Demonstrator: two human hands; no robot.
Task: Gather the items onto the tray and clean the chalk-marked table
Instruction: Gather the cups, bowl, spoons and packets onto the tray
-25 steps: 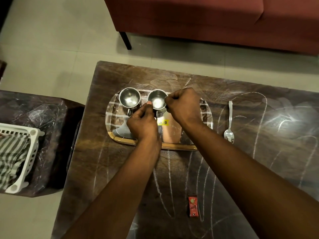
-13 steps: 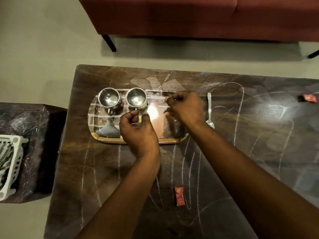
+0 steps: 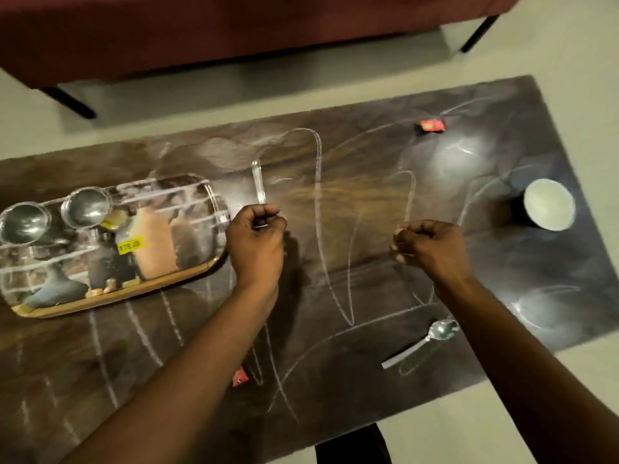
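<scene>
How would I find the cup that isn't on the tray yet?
Start at the dark table scribbled with chalk, and look to its far right end, away from the tray. There a dark cup stands alone, upright, its inside pale. The two shiny steel cups sit on the tray; this one is dark outside, not shiny.

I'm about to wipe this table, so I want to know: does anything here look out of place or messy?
Yes. White chalk lines loop across most of the table. Off the tray lie two spoons, two red packets and a cup. Nothing looks spilled or broken.
</scene>
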